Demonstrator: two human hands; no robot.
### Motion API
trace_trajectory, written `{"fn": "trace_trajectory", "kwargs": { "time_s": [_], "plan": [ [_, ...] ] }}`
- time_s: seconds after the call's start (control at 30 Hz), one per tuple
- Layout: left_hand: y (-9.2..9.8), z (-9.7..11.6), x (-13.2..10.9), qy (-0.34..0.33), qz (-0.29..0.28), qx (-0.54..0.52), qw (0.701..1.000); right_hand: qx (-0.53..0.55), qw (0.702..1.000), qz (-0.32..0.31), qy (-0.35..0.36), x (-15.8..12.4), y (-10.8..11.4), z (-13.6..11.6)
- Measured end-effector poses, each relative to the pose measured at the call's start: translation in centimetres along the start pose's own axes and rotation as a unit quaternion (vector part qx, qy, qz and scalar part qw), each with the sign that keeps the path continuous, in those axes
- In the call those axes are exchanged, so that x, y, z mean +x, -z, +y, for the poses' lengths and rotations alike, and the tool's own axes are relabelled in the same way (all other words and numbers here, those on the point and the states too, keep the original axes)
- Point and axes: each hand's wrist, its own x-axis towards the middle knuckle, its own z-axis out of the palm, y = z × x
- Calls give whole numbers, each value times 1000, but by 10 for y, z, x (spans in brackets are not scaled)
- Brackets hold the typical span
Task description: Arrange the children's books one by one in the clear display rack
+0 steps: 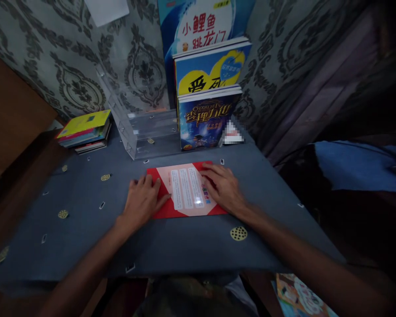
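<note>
A red book with a pale panel of text (pixel 185 190) lies flat on the blue-grey tablecloth (pixel 86 229) in front of me. My left hand (pixel 141 200) rests on its left part, fingers stretched out flat. My right hand (pixel 222 187) lies on its right part, fingers spread and pressing on the cover. Neither hand grips anything.
Three picture books (pixel 206 119) stand upright behind the red book, leaning in a clear acrylic rack (pixel 141 132). A stack of thin books (pixel 86 130) lies at the back left. Patterned wallpaper rises behind. Another booklet (pixel 300 297) lies below the table's near right edge.
</note>
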Motion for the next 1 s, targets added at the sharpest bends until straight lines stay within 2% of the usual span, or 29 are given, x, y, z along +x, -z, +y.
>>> {"fn": "trace_trajectory", "kwargs": {
  "time_s": [0.2,0.3,0.4,0.5,0.77,0.9,1.0],
  "plan": [
    [-23,9,18,-57,79,-103,990,21,988,-111,110,18,-17,-32],
    [-34,11,21,-58,91,-134,985,19,979,-162,121,27,-31,-42],
    [-38,11,20,-55,92,-137,985,0,975,-192,112,31,-38,-38],
    [-37,11,19,-56,88,-134,986,-15,977,-189,92,29,-34,-27],
    [-37,10,19,-62,83,-129,986,-96,980,-174,-8,20,-7,2],
    [-31,8,22,-81,61,-124,987,-121,981,-150,-4,5,2,0],
    [-26,9,31,-108,45,-122,986,-151,982,-111,2,-18,12,-14]
  ]
}}
